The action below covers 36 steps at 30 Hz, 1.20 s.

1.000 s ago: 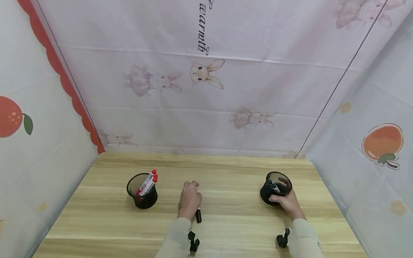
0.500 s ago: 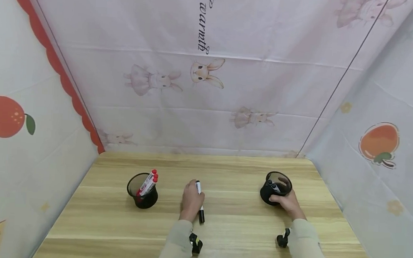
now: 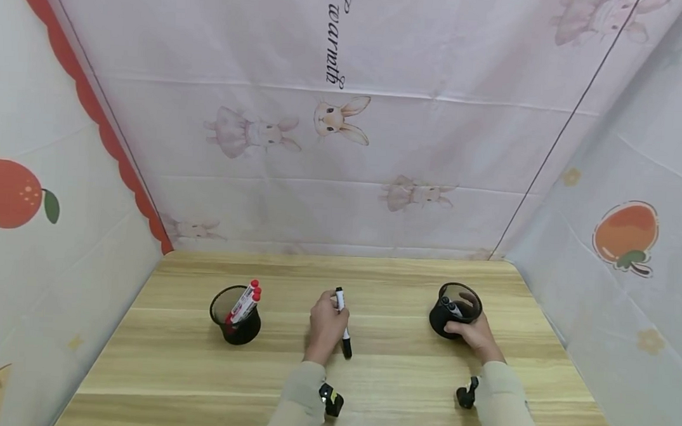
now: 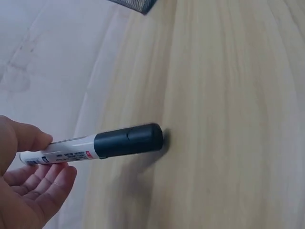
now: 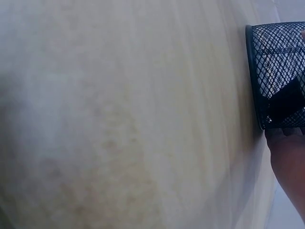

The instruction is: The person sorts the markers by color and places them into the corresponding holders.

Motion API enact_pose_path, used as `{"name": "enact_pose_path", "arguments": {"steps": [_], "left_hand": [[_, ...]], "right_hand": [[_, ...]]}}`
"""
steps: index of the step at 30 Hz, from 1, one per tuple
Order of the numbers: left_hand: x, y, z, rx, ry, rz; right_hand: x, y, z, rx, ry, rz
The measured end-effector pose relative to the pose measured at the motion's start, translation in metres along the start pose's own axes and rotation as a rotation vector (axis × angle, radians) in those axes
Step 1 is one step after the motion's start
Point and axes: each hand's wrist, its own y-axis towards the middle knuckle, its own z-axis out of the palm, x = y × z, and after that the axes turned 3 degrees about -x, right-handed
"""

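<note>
Between thumb and fingers, my left hand (image 3: 327,322) pinches a white marker with a black cap (image 3: 346,347) over the middle of the table. In the left wrist view the marker (image 4: 71,150) points its capped end away from the palm, a shadow just beyond the tip. At the right, my right hand (image 3: 480,338) grips the side of a black mesh pen holder (image 3: 442,322), thumb on the near wall. Two black-capped markers (image 3: 451,306) lean inside it. The right wrist view shows the mesh wall (image 5: 276,62) with a dark cap (image 5: 286,101) behind it.
On the left of the wooden table (image 3: 390,393) stands another black mesh pen holder (image 3: 241,330), with several red-capped markers (image 3: 247,302) leaning in it. A printed cloth (image 3: 341,219) hangs behind the table, with more cloth at both sides.
My left hand has moved right, drawing the marker from the tabletop; more of the marker shows now, its capped end shifted right and away. The right hand stays on the pen holder.
</note>
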Motion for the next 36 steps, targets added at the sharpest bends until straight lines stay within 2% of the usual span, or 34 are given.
{"name": "enact_pose_path", "arguments": {"steps": [8, 15, 23, 32, 36], "left_hand": [[-0.014, 0.001, 0.007, 0.036, -0.151, 0.139], [-0.023, 0.001, 0.011, 0.048, -0.213, 0.184], [-0.034, 0.003, 0.015, 0.089, -0.283, 0.188], [-0.043, 0.004, 0.022, 0.106, -0.39, 0.185], [-0.047, 0.004, 0.025, 0.119, -0.438, 0.149]], "right_hand": [[0.015, -0.003, 0.0, 0.029, 0.046, 0.02], [0.0, 0.001, 0.0, 0.024, 0.033, 0.01], [-0.001, -0.001, 0.0, 0.036, -0.008, -0.05], [-0.001, -0.001, -0.001, 0.033, -0.024, -0.035], [-0.001, -0.001, -0.001, 0.027, -0.012, -0.034]]}}
